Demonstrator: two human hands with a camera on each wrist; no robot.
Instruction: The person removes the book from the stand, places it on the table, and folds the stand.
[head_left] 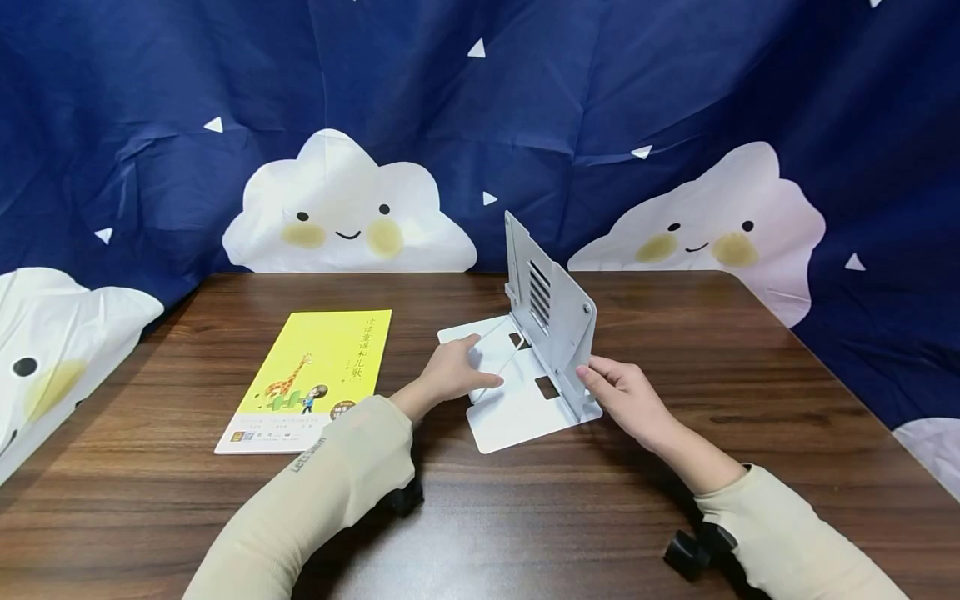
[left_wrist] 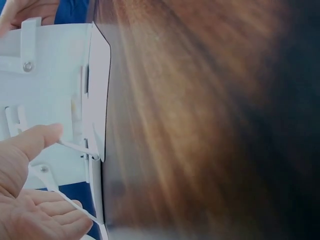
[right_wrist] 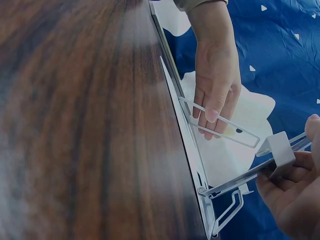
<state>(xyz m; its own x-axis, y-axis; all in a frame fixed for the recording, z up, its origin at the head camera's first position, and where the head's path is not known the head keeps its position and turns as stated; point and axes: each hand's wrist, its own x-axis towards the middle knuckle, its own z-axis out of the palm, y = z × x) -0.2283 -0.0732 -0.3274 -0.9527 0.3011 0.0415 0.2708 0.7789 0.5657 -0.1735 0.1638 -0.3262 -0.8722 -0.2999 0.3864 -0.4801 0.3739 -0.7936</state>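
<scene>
A white metal book stand [head_left: 570, 321] is on the table, its slotted panel raised steeply from a flat base plate [head_left: 517, 425] with rectangular cut-outs. My left hand [head_left: 447, 369] is at the left side of the base, thumb and fingers on the two legs of a thin wire loop [right_wrist: 235, 125] that rises from the plate. On the other side, my right hand [head_left: 628, 398] pinches the panel's near lower corner, thumb on the edge. Its other fingers are partly hidden behind the panel in the head view; the right wrist view shows them curled under a bent bracket [right_wrist: 284, 155].
A yellow booklet [head_left: 330, 350] with a giraffe on its cover lies left of the stand, beyond my left forearm. The brown wooden table [head_left: 525, 533] ends at a blue curtain [head_left: 420, 75] printed with white clouds.
</scene>
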